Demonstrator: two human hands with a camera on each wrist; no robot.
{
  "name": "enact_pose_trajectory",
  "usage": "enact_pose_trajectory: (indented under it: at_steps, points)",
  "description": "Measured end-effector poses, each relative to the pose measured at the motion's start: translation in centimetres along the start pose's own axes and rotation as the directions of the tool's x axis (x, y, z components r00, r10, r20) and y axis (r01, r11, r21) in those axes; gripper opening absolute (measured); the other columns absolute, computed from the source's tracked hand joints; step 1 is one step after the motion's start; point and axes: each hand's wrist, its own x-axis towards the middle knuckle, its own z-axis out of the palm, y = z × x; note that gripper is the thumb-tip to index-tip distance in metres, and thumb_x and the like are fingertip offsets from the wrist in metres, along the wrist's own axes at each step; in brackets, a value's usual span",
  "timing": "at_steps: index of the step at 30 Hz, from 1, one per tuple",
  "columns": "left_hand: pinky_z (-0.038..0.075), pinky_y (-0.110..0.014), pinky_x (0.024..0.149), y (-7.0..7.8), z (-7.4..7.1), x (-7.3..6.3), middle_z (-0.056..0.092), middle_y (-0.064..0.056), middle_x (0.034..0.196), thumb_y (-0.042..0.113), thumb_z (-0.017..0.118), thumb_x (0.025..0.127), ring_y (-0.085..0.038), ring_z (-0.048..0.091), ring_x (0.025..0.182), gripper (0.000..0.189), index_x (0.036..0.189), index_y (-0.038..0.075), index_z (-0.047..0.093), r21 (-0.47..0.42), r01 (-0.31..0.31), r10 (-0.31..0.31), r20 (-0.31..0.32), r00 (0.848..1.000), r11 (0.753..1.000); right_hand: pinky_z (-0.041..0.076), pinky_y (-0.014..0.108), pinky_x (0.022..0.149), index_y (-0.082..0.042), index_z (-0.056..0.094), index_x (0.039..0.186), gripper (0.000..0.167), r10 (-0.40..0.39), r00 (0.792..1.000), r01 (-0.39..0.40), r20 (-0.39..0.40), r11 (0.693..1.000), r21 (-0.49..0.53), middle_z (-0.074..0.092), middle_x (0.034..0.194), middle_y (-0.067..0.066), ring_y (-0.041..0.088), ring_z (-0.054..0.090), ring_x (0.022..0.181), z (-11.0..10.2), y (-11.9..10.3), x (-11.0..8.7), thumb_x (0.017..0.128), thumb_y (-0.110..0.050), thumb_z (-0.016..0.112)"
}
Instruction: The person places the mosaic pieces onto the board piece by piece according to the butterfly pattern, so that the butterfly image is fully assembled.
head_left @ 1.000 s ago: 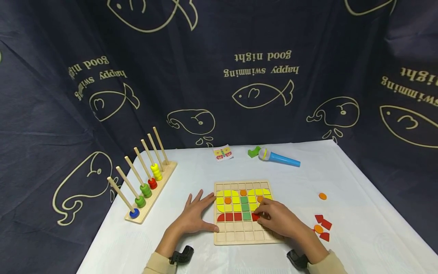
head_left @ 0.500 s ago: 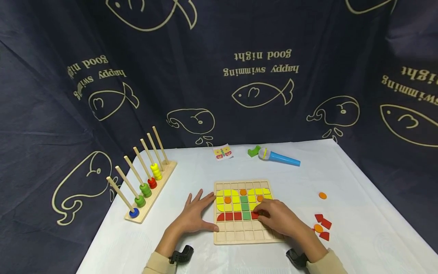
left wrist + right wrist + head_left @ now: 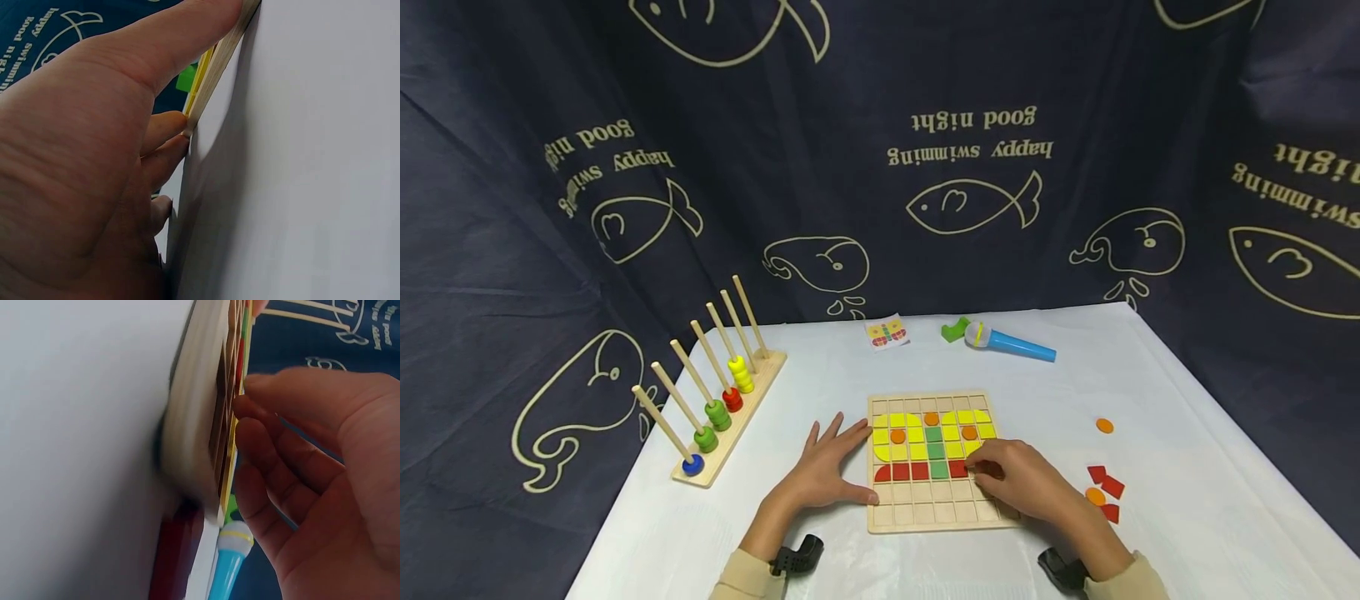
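Note:
A wooden grid board [image 3: 925,518] lies on the table, with yellow, orange, green and red tiles set in its upper and middle rows. My left hand [image 3: 824,473], fingers spread, rests at the board's left edge, with the thumb on its lower left side. Just beside a red square tile [image 3: 957,469], right of the green column, are the fingertips of my right hand [image 3: 1021,482]. In the right wrist view, the thumb and fingers of the right hand [image 3: 312,462] are bent and slightly apart over the board edge, with nothing visible between them.
Loose red tiles [image 3: 1112,487] and orange discs [image 3: 1104,426] lie right of the board. A peg rack with coloured beads [image 3: 739,427] stands at left. At the back are a picture card [image 3: 887,333], a green block [image 3: 955,330] and a blue toy microphone [image 3: 1021,345].
My right hand has let go of the red square tile and shifted slightly right, leaving the tile in its cell beside the green column. The left hand stays put.

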Motion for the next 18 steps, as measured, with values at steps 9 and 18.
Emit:
enact_pose_trajectory:
  at_steps: [9, 18]
  points:
    - [-0.002, -0.061, 0.110, 0.2, -0.1, 0.0, 0.035, 0.003, 0.152, 0.074, 0.074, 0.058, -0.035, 0.012, 0.144, 0.109, 0.147, 0.017, 0.043, -0.011, -0.009, 0.009, -0.008, 1.000, 1.000, 0.046, 0.021, 0.062, -0.019, 0.073, 0.101, 0.018, 0.104, 0.994, -0.104, -0.011, 0.994, 0.047, 0.056, 0.079, -0.018, 0.005, 0.052, 0.071, -1.8, 2.5, -2.6, 0.083, -0.017, 0.075]
    - [-0.003, -0.059, 0.111, 0.1, 0.0, 0.0, 0.033, 0.004, 0.153, 0.075, 0.074, 0.058, -0.033, 0.010, 0.144, 0.111, 0.148, 0.019, 0.041, -0.003, 0.005, -0.005, -0.001, 1.000, 1.000, 0.049, 0.023, 0.062, -0.017, 0.073, 0.103, 0.024, 0.228, 0.970, -0.225, -0.082, 0.973, 0.040, 0.061, 0.084, -0.013, 0.006, 0.052, 0.071, -4.3, 5.0, -5.6, 0.081, -0.006, 0.074]
